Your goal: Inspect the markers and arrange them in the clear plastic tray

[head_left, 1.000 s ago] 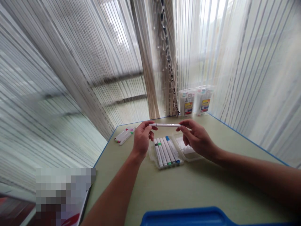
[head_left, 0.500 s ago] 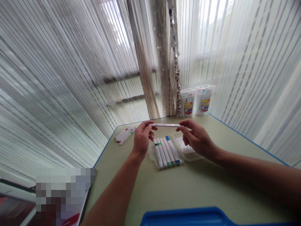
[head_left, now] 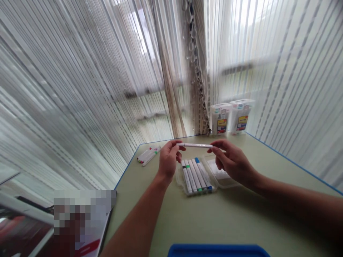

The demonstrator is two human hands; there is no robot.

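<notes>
In the head view, you have a white marker [head_left: 197, 145] stretched nearly level between your two hands, above the table [head_left: 222, 217] toward its far edge. Your left hand [head_left: 168, 159] pinches one end between thumb and fingertips, close by the dark line round the barrel; your right hand [head_left: 230, 157] pinches the other end, its remaining fingers curled loosely. For a steady hold, I'd have you use light, equal pressure at both ends, with the printed middle left uncovered (a hard squeeze could roll the barrel). Mind your lower fingers: in this view they come near the open clear case [head_left: 180, 179], whose row of markers [head_left: 194, 175] could probably be knocked askew. The loose markers [head_left: 149, 155] by the table's far left corner, and the two upright clear boxes, one [head_left: 220, 119] beside the other [head_left: 241, 117], near the far right corner, sit well apart from your grip, so your elbows need no detour.
</notes>
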